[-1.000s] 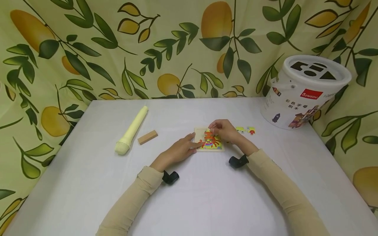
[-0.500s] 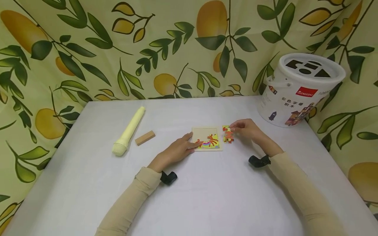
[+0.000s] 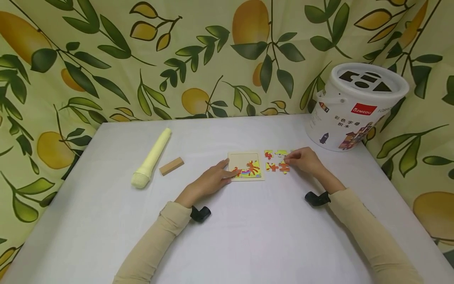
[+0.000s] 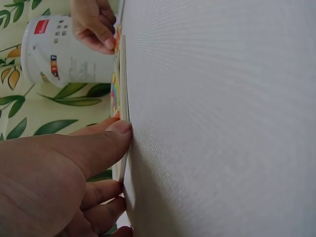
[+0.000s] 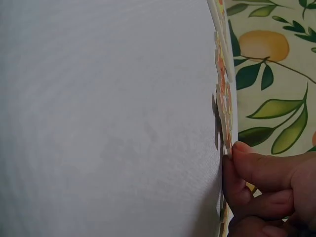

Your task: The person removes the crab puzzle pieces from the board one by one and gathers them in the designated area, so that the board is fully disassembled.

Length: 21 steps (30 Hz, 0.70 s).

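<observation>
My left hand [image 3: 211, 180] holds the wooden puzzle board [image 3: 242, 156] at its near left corner. The thumb lies at the near edge, the index finger reaches over the picture, and the other fingers are at the left side. An orange animal and a rainbow fill the board's lower part; bare wood shows above. Right of the board lie several loose jigsaw pieces [image 3: 268, 154] in yellow, green and red. My right hand [image 3: 306, 159] pinches an orange jigsaw piece [image 3: 284, 168] between thumb and index finger; in the right wrist view its edge [image 5: 227, 140] stands slightly off the table.
A white bucket [image 3: 349, 114] with shaped holes in its lid stands at the back right. Left of the board lie a small wooden block [image 3: 172, 166] and a pale yellow club-shaped thing [image 3: 150, 159]. A fruit-patterned curtain [image 3: 198, 59] hangs behind the white table [image 3: 227, 236].
My right hand has moved right, off the board, taking orange pieces from it to the loose pieces beside it. The board's upper part is now bare. My left hand stays at the board.
</observation>
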Tool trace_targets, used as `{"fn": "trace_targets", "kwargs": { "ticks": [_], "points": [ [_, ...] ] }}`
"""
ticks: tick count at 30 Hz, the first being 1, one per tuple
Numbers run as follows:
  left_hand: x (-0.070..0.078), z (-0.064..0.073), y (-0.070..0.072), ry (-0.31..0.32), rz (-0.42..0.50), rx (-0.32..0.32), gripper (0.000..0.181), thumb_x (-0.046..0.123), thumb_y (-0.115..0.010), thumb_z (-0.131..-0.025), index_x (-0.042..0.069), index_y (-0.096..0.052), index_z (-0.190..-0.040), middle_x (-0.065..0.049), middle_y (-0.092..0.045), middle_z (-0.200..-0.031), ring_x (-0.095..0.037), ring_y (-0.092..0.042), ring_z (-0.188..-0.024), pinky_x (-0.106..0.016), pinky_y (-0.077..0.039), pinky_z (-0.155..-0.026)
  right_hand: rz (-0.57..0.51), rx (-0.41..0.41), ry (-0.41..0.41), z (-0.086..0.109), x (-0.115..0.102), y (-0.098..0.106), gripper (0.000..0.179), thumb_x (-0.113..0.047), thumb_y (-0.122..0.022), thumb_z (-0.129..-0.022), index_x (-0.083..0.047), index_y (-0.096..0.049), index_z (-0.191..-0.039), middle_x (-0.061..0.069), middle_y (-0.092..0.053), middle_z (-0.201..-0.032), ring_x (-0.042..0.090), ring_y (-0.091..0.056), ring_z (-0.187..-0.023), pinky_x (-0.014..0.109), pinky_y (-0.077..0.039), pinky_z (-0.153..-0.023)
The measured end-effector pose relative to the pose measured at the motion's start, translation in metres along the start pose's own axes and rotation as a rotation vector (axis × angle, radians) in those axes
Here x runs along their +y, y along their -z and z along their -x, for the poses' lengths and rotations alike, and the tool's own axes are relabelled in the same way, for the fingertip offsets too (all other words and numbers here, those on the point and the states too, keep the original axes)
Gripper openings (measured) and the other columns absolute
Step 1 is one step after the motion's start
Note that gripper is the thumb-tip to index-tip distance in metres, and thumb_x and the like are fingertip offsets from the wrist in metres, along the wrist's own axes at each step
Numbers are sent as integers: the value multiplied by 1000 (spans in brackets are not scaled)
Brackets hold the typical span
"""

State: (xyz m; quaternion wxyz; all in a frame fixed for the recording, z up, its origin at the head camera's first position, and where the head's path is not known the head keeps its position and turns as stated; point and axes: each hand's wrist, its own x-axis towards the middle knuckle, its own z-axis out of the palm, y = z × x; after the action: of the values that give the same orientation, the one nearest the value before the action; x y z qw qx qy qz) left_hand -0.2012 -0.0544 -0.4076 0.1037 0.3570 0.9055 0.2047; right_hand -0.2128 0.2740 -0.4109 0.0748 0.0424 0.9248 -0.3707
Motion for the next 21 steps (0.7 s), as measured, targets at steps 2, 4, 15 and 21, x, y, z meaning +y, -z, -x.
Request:
{"fn": "trace_targets", "kwargs": {
  "ticks": [2, 4, 15, 21],
  "points": [
    [0, 0, 0, 6, 2, 0, 38, 16, -57, -91, 17, -54, -129, -24, -27, -147, -35, -29, -136, -48, -31, -106, 16, 6, -6, 1, -1, 0, 27, -21, -65, -86, 0, -69, -102, 22, -61, -115, 34, -51, -110, 49, -41, -96],
    [0, 1, 0, 10, 6, 2, 38, 16, -57, -91, 17, -54, -129, -23, -27, -147, -35, -29, -136, -48, -31, -107, 33, 8, -14, 2, -3, 1, 26, -21, -64, -86, 0, -69, -101, 22, -60, -116, 34, -51, -109, 49, -42, -95],
    [0, 2, 1, 6, 14, 5, 38, 15, -57, -91, 16, -54, -129, -24, -28, -147, -35, -30, -135, -48, -32, -106, 152, 51, 61, 9, -17, 5, 19, -14, -61, -87, 1, -68, -98, 19, -66, -98, 27, -55, -86, 35, -49, -73],
    [1, 2, 2, -1, 8, 4, 38, 15, -57, -91, 16, -54, -129, -25, -28, -146, -37, -31, -134, -47, -32, -107, 173, 33, 125, 6, -37, -8, 17, -12, -60, -86, 0, -68, -95, 16, -65, -91, 23, -51, -76, 27, -45, -59]
  ]
}}
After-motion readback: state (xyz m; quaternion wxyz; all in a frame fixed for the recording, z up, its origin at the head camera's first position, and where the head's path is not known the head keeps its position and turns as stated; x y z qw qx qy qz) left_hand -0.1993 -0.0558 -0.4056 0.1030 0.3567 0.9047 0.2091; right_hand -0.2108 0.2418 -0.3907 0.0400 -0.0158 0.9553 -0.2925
